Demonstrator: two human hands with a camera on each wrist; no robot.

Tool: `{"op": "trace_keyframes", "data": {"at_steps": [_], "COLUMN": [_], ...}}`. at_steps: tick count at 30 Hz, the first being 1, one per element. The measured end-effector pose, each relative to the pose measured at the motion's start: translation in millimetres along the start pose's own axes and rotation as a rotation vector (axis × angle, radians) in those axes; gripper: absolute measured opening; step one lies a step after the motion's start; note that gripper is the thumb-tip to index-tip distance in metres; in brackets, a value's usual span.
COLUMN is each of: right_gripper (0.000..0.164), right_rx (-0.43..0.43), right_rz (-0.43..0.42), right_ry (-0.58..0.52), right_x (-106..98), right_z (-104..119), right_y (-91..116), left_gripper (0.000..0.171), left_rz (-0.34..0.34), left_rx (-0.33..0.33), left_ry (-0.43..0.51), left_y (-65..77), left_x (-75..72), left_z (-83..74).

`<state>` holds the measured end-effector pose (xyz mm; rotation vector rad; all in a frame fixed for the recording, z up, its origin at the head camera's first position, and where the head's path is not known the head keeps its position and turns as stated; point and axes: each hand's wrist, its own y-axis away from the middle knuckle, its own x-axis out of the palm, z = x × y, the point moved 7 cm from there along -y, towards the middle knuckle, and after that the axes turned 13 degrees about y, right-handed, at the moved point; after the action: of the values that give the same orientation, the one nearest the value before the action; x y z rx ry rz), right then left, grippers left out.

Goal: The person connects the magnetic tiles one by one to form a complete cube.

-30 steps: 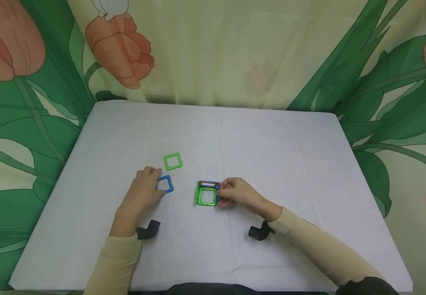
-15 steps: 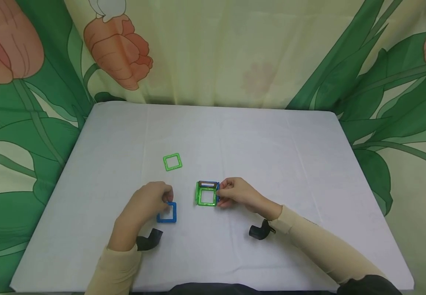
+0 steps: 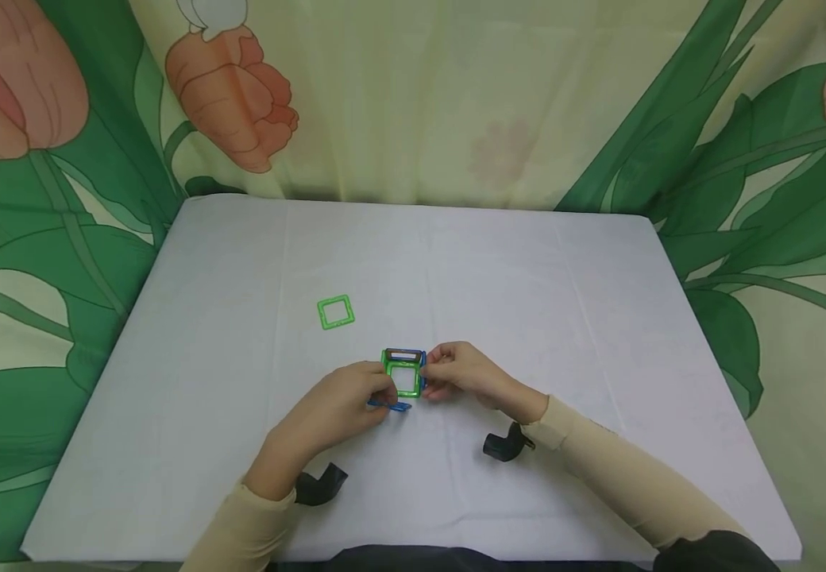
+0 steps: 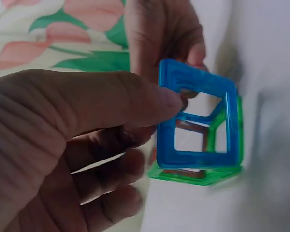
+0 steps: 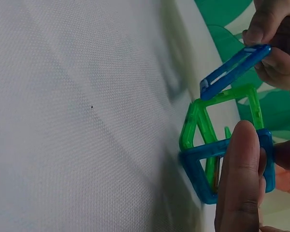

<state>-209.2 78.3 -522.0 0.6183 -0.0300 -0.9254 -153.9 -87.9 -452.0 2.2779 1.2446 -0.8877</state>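
My left hand (image 3: 341, 403) pinches a blue square magnetic tile (image 4: 234, 128) between thumb and fingers. It holds that tile at the near side of a small open box of magnetic tiles (image 3: 404, 394). The box has a green square as its base, with a green side on the left and a brownish-and-blue side at the back. At the box's right side, my right hand (image 3: 476, 377) pinches a blue side tile (image 5: 195, 175) with thumb and fingers. The right wrist view shows the left hand's tile tilted near the box's edge; whether they touch, I cannot tell.
A loose green square tile (image 3: 338, 324) lies flat on the white table (image 3: 527, 302), behind and left of the box. Black wrist mounts (image 3: 322, 485) hang by both sleeves. A tulip-print curtain (image 3: 413, 103) stands behind the table.
My left hand has drawn the blue tile from the left, first toward me, then right to the box's near side, and tilted it up. The right hand stays at the box.
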Motion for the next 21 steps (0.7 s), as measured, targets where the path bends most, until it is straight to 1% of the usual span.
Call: {"op": "trace_keyframes", "data": {"at_steps": [5, 11, 17, 21], "right_gripper": [0.014, 0.013, 0.015, 0.015], "right_rx": [-0.015, -0.014, -0.026, -0.033], "right_rz": [0.013, 0.018, 0.015, 0.008], "right_ry": [0.001, -0.006, -0.014, 0.010], "right_x": [-0.9, -0.4, -0.6, -2.0], "right_z": [2.1, -0.4, -0.9, -0.8], "right_y": [-1.2, -1.1, -0.8, -0.4], "left_gripper": [0.015, 0.014, 0.014, 0.014], "left_rz": [-0.032, -0.065, -0.088, -0.113], "left_rx": [0.049, 0.101, 0.080, 0.091], "left_ry": [-0.059, -0.063, -0.081, -0.117], "left_y": [-5.8, -11.6, -17.9, -20.5], "left_x": [3.7, 5.9, 7.5, 8.9], "left_z": [0.4, 0.7, -0.3, -0.5]}}
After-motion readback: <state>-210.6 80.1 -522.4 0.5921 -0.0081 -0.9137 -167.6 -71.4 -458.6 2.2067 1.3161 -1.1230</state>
